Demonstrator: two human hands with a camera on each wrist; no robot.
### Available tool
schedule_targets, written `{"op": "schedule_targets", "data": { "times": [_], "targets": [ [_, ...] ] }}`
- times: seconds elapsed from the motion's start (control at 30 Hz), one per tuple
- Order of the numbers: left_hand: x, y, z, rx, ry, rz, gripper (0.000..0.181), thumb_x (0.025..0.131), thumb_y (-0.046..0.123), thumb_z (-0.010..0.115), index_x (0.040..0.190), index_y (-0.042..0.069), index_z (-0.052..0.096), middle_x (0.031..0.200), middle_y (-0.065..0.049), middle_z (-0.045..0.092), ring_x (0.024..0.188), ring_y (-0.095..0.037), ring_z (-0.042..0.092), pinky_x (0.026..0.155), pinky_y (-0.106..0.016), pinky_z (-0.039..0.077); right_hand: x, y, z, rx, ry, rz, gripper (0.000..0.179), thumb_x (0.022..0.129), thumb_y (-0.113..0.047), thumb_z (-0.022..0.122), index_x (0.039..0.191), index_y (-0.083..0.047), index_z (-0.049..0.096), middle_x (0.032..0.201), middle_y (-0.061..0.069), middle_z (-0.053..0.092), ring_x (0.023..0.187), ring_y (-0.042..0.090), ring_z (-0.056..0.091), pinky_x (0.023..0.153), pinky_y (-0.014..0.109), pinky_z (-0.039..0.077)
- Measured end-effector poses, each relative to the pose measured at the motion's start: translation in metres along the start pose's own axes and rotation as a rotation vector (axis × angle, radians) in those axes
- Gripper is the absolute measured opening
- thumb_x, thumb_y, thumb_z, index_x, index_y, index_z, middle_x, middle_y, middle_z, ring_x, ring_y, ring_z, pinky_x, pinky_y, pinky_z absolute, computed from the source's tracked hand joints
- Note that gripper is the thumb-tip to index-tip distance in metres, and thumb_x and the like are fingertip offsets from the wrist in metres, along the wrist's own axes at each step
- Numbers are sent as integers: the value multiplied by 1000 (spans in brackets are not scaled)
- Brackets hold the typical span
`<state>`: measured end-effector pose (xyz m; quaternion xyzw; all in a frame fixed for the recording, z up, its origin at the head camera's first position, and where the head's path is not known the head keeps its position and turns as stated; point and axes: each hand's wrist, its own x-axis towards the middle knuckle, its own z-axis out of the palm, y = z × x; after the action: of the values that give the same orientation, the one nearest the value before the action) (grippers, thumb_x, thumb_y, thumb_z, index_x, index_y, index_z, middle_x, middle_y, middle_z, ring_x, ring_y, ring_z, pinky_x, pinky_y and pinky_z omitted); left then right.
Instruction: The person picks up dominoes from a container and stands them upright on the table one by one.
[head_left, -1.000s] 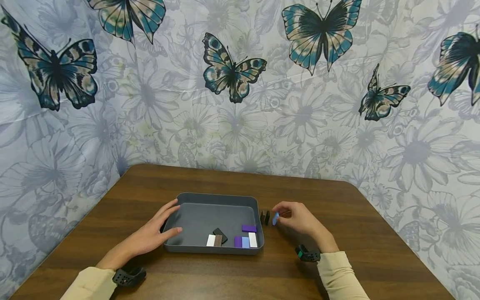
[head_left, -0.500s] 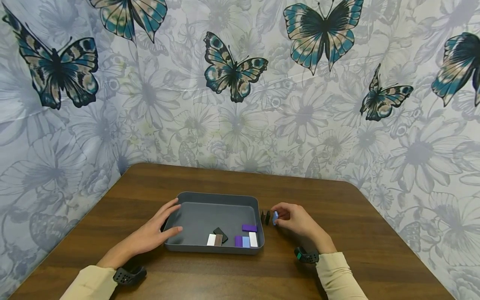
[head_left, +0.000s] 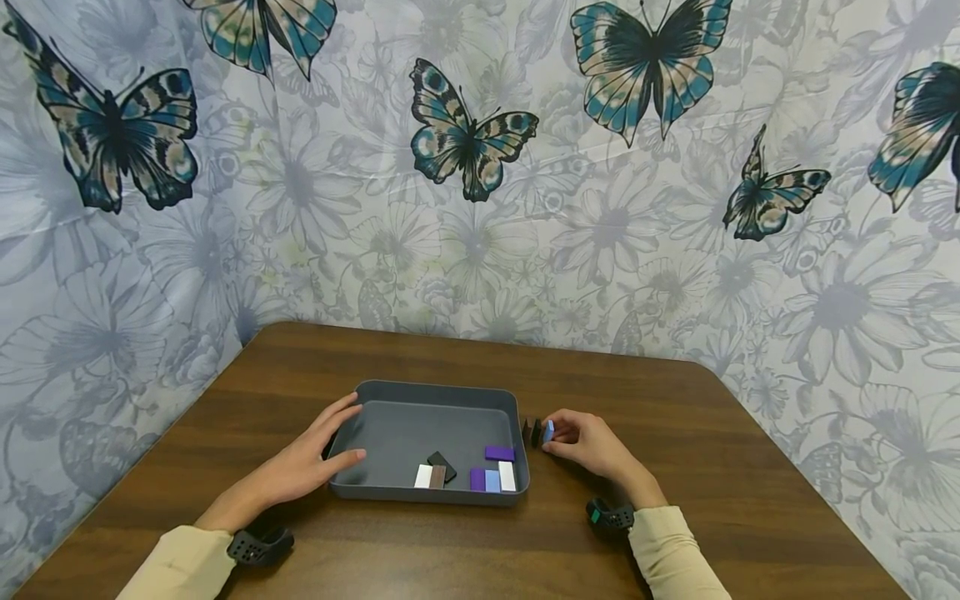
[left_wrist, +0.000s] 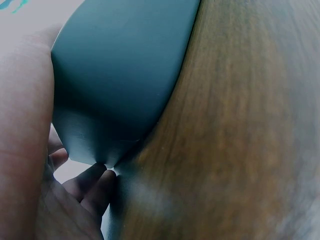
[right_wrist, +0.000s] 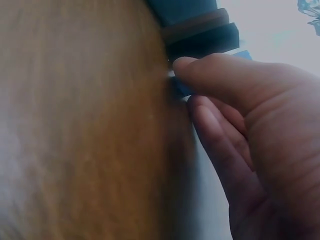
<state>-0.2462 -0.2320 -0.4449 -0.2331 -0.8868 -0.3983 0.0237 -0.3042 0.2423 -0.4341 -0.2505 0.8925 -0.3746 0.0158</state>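
My right hand [head_left: 592, 443] pinches a light-blue tile [head_left: 549, 431] between thumb and fingers, just right of the tray [head_left: 420, 429]. The tile stands on edge behind a black tile [head_left: 536, 432] and a brown tile [head_left: 527, 432], both upright in a row by the tray's right wall. In the right wrist view the thumb covers much of the blue tile [right_wrist: 180, 88]. My left hand [head_left: 303, 462] rests at the tray's left side, fingers spread and fairly straight, thumb over the rim. The left wrist view has its fingertips against the tray's outer wall [left_wrist: 120, 75].
Inside the tray lie a white tile [head_left: 423, 476], a brown tile [head_left: 437, 477] and a black tile [head_left: 442, 465]; at its right are two purple tiles, a light-blue tile [head_left: 492, 481] and a white tile [head_left: 507, 476]. A butterfly-print cloth [head_left: 480, 267] hangs behind the wooden table [head_left: 420, 546].
My right hand has shifted slightly left with the blue tile, bringing it closer to the black tile. The left hand and the tray have kept their places.
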Motion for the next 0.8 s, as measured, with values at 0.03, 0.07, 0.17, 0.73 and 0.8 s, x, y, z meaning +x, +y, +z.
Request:
{"op": "schedule_targets", "data": {
  "times": [0.03,0.07,0.17,0.73,0.8],
  "targets": [
    [0,0,0,-2,1,0,77,103,39,64,159,-1,31,170,-19,14,152,-51,21,109,-74,30,0,0,1,3,3,3,27,90,-17,81,115,-10,71,102,1,74,94,14,73,84,23,56],
    [0,0,0,1,2,0,77,103,40,64,159,-1,31,170,-19,14,152,-51,21,109,-74,31,0,0,1,5,6,5,28,90,-17,81,115,-10,71,102,2,74,95,14,73,84,23,56],
    [0,0,0,5,5,3,77,103,39,64,159,-1,31,170,-19,15,152,-51,21,109,-73,31,1,1,3,10,12,11,28,90,-17,81,115,-10,71,103,2,74,95,14,73,85,22,56],
    [1,-2,2,5,3,-2,76,102,39,65,159,0,32,170,-17,14,153,-49,21,110,-73,30,-1,1,4,15,17,17,28,90,-17,81,115,-9,71,102,2,74,95,13,72,85,22,56],
    [1,-2,2,8,4,-1,77,102,39,65,159,0,32,170,-17,15,153,-49,21,110,-73,30,-1,1,4,13,16,18,28,90,-18,81,115,-10,71,102,2,74,94,13,72,85,22,56]
  ]
}}
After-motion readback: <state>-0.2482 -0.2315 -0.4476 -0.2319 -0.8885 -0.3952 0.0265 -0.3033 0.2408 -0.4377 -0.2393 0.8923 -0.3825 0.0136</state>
